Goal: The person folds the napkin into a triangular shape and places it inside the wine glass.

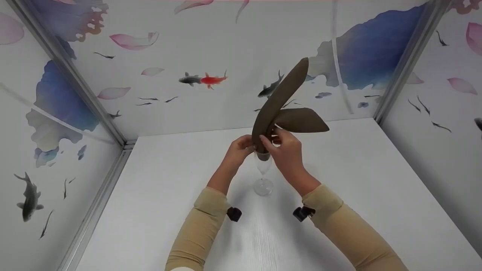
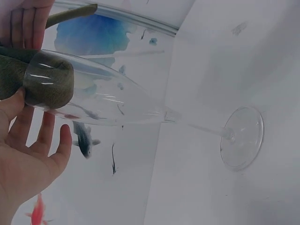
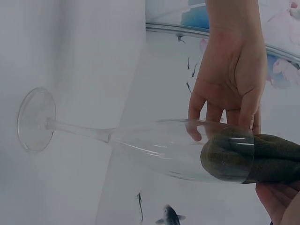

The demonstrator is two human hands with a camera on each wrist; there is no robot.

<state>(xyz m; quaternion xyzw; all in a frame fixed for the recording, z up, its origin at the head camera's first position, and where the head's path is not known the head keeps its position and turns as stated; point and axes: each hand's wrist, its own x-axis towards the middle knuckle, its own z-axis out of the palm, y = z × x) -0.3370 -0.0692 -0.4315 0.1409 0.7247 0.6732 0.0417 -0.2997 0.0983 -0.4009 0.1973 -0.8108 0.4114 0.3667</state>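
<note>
A brown folded cloth napkin (image 1: 280, 98) stands with its rolled lower end inside the mouth of a clear champagne flute (image 1: 263, 165). One long leaf of it rises up and to the right; a shorter pointed one spreads rightward. My left hand (image 1: 240, 150) pinches the napkin from the left, right at the glass rim. From the other side my right hand (image 1: 289, 148) grips its folds between thumb and fingers. Through the glass, the rounded napkin end (image 2: 58, 82) shows in the upper bowl. The flute's round foot (image 3: 36, 119) rests on the white table.
The white tabletop (image 1: 169, 195) reaches back to a wall (image 1: 241, 45) painted with fish, petals and blue washes. Similar panels with metal frame edges (image 1: 101, 184) close in both sides. Small black wrist cameras (image 1: 234, 214) sit by the beige sleeves (image 1: 203, 229).
</note>
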